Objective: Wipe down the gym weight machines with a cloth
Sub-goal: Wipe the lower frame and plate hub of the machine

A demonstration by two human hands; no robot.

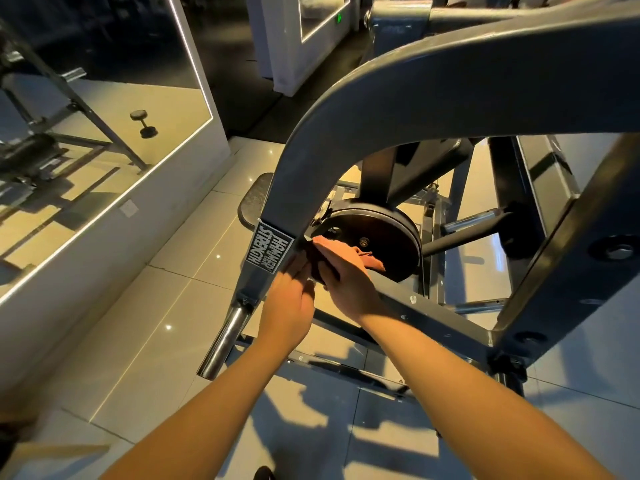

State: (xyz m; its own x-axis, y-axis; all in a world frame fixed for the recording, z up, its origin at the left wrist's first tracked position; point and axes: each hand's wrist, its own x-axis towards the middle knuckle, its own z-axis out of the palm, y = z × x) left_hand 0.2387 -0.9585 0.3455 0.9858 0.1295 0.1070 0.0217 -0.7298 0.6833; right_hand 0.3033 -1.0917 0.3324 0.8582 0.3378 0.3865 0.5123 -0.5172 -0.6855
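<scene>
A dark grey weight machine fills the view; its curved arm carries a "Hammer Strength" label. A reddish-brown cloth lies against the frame beside the label, in front of a black weight plate. My right hand lies on the cloth with straight fingers, pressing it to the metal. My left hand is just left of it, fingers reaching to the cloth's lower edge at the frame; whether it grips the cloth is hidden.
A chrome plate peg sticks out below the label. More chrome pegs and frame bars stand to the right. A mirror wall on the left reflects a dumbbell and bench. Glossy tiled floor lies underneath.
</scene>
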